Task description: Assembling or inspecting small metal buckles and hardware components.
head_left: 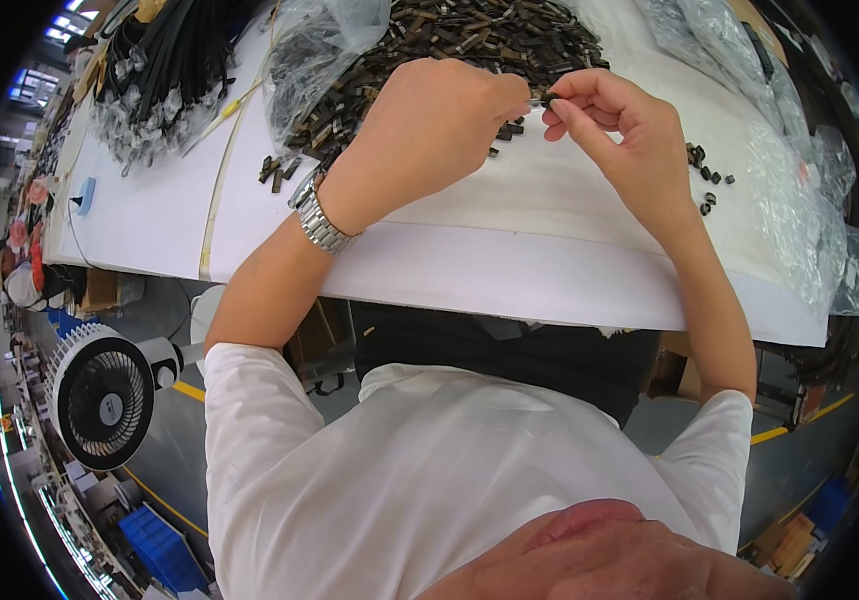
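Together, both hands (pixel 539 110) pinch a small dark glossy part (pixel 546 101).

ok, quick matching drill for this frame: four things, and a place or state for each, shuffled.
Things:
1. wristwatch
2. fan
3. pile of dark parts
4. small dark part

Places or states:
A. pinched between both hands' fingertips
B. on the floor, lower left
C. heaped at the table's far side
D. on the left wrist

Pairs: 1-D, 2-B, 3-C, 4-A
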{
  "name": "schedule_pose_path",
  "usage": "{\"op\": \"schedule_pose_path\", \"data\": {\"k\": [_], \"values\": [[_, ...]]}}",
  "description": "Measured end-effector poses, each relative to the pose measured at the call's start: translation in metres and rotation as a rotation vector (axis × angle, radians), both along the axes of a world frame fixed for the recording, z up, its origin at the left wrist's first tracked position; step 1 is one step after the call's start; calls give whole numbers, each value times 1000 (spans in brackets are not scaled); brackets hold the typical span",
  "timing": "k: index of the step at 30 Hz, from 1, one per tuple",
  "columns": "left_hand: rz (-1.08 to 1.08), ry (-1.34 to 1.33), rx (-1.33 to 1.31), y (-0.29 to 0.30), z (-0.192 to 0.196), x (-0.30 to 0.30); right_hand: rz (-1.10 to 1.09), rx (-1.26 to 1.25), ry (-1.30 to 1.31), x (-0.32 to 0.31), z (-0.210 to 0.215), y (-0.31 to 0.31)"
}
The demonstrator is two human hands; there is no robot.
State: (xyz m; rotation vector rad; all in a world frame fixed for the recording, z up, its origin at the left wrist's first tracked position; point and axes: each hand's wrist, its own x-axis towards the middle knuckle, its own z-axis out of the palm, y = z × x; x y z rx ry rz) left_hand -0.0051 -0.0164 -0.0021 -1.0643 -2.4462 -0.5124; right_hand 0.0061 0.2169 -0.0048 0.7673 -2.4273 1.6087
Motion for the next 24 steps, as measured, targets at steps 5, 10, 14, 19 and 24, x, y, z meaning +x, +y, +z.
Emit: {"op": "schedule_pose_path", "data": {"k": [5,10,14,19,24], "values": [[-176,-399,244,-1,14,0,225,-203,-231,-17,7,17],[-329,-913,459,0,22,3,625,-536,-712,-32,-19,22],[-311,-738,450,-1,16,-1,487,-465,-556,-21,-8,12],[-204,-185,258,0,10,-3,284,-314,-197,-13,1,7],[-201,-406,332,0,16,1,220,-143,-158,-5,9,11]]}}
